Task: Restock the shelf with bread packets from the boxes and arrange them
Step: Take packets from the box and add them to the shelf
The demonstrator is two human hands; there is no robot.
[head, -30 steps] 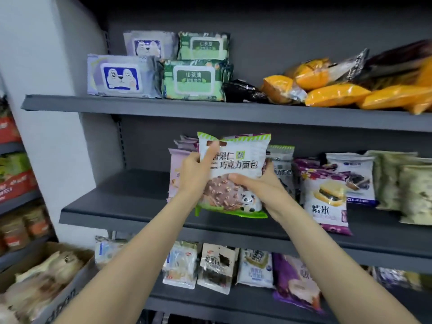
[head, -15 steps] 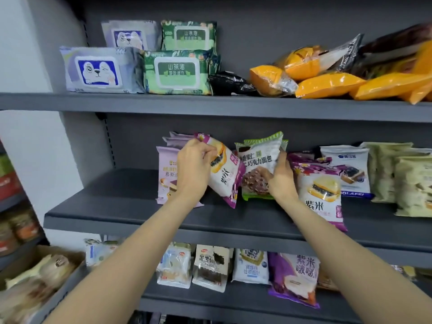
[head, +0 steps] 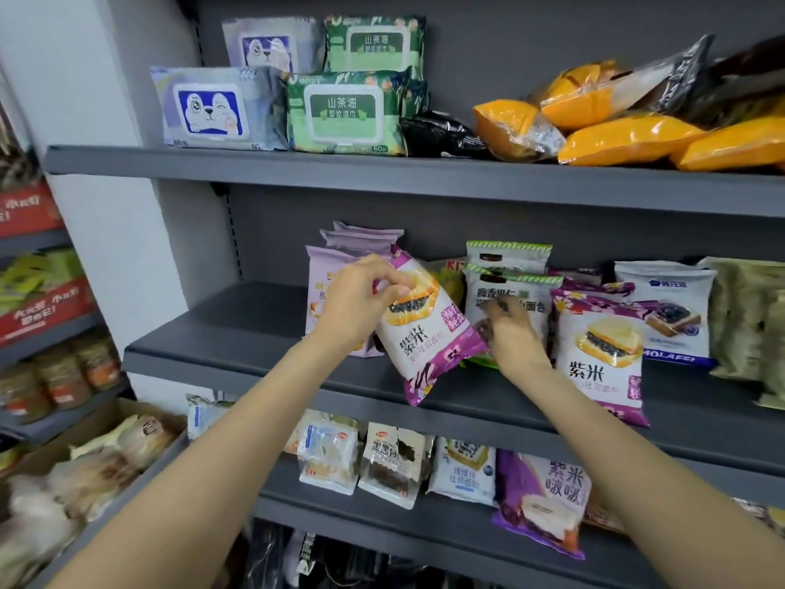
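Observation:
My left hand (head: 361,303) grips the top corner of a purple-and-white rice bread packet (head: 424,333), which hangs tilted above the middle shelf (head: 238,346). My right hand (head: 507,329) presses on the lower part of a green-edged chocolate bread packet (head: 509,291) standing upright on that shelf, with a second one (head: 507,255) behind it. Pale lilac packets (head: 340,265) stand to the left of my left hand. Another purple rice packet (head: 603,354) leans to the right of my right hand.
A cardboard box (head: 89,457) of pale bread packets sits at the lower left. Wet-wipe packs (head: 344,112) and orange packets (head: 628,138) lie on the top shelf. More bread packets (head: 391,469) line the lower shelf. The middle shelf's left part is bare.
The chocolate bread packet went from both hands onto the shelf. My left hand took hold of the purple rice packet and pulled it forward and down; my right hand stays on the chocolate packet.

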